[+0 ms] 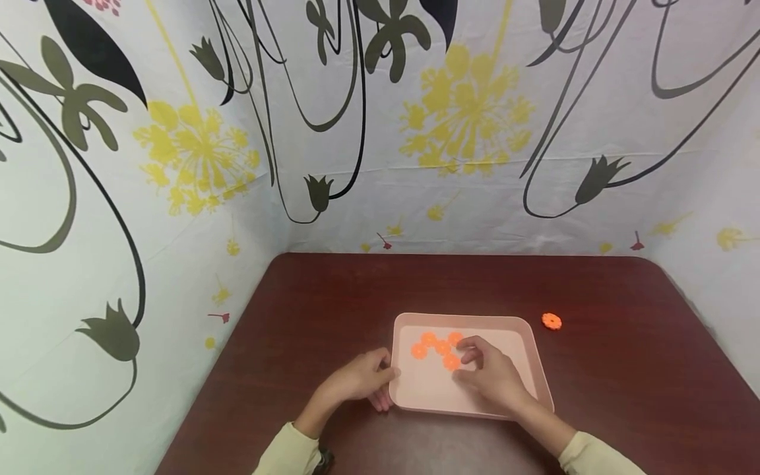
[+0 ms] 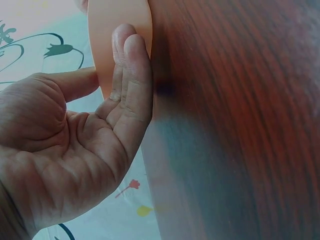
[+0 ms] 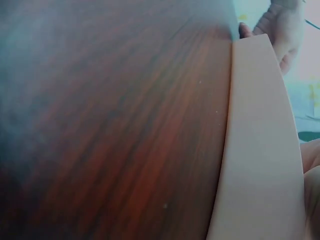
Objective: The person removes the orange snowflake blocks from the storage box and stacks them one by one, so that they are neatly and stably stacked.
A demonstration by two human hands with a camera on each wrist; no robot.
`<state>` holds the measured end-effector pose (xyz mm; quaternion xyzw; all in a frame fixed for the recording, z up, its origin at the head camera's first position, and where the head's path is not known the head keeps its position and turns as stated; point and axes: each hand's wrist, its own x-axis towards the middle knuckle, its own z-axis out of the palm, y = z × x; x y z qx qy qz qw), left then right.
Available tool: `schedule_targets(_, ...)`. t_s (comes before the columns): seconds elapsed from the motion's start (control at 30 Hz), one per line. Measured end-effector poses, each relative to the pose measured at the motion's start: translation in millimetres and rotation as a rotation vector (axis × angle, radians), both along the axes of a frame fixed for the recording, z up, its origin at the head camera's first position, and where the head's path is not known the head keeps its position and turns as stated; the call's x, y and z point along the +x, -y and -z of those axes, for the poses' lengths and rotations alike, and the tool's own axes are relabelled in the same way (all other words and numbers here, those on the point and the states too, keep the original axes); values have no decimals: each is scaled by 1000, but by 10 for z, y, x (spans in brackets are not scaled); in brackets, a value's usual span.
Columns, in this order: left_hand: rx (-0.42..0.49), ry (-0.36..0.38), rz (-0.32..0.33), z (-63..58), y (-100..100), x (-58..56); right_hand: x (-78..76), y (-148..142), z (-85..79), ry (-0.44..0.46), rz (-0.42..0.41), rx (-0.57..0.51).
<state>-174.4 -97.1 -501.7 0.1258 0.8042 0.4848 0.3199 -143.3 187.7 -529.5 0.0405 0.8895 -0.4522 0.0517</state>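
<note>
A shallow peach-coloured tray (image 1: 415, 396) lies on the table. On its floor, several flat orange discs (image 1: 442, 348) sit close together in a cluster. My left hand (image 1: 362, 377) grips the tray's left wall, thumb at the rim; in the left wrist view the hand (image 2: 95, 115) has its fingers along the wall's outer side. Over the tray, my right hand (image 1: 493, 376) has bent fingers, with thumb and index apart. Its index fingertip is right at the upper right disc, the thumb close below the lowest one. Only part of the right hand (image 3: 312, 175) shows in its wrist view, behind the tray wall.
Beyond the tray's right corner, an orange scalloped piece (image 1: 551, 321) lies alone on the dark red-brown table (image 1: 332, 297). White cloth (image 1: 380, 191) with printed flowers hangs behind and at both sides of the table.
</note>
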Motion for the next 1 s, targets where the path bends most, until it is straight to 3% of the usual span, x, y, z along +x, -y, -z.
schedule_targets(0.3,3,-7,-6,-2,1,13,-31,104,-7,-37,5,162)
schedule_targets(1.0,-21,-25,5,-9,-12,25,-52,151,9,-80,-13,229)
